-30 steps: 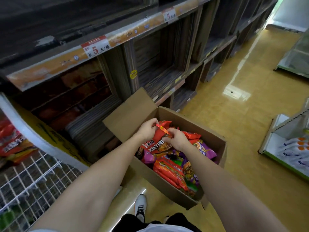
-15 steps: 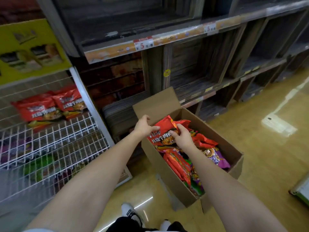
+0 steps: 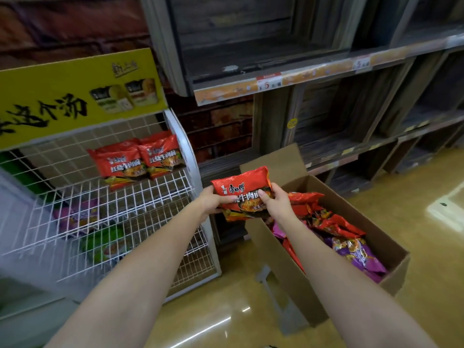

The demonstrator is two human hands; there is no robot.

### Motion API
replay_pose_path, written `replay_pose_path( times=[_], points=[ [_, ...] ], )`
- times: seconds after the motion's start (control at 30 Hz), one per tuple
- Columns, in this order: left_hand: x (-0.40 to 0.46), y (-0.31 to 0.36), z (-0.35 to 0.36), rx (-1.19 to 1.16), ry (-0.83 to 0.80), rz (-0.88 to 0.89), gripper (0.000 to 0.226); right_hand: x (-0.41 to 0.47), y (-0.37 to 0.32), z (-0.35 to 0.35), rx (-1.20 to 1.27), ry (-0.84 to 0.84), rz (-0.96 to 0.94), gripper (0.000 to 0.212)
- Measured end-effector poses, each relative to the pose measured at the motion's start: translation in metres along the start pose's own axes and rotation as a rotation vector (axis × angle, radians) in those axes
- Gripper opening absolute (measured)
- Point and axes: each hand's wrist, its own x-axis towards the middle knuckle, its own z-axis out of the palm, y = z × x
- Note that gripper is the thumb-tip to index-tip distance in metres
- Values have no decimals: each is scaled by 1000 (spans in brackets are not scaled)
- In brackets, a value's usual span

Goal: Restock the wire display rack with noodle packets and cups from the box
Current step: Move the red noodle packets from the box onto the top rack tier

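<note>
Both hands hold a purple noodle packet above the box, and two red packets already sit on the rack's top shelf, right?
Not quite: the head view shows the held packet is red, not purple. Left hand and right hand both grip it above the box; two red packets sit on the rack.

A glossy yellow floor (image 3: 414, 247) carries everything. On it, under and right of the hands, stands an open box (image 3: 283, 267). Left of the hands stands a white wire rack (image 3: 190, 156). Beyond the hands, dark wooden shelving (image 3: 351, 116) also rises from the floor.
</note>
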Motion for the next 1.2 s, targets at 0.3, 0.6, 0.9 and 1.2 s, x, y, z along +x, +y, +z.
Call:
replay_pose_path(
  times=[0.3, 0.6, 0.9, 1.2],
  points=[
    [-37, 14, -121, -81, 187, 153, 54, 3, -34, 120, -133, 3, -57, 25],
    [-44, -13, -239, -139, 236, 101, 60, -2, -60, 230, 112, -131, -37, 45],
    [-20, -24, -290, -182, 199, 44, 57, 34, -74, 300, 90, -190, 21, 53],
    [60, 1, -300, -131, 390, 52, 57, 136, -81, 324, -20, -71, 49, 32]
  ],
)
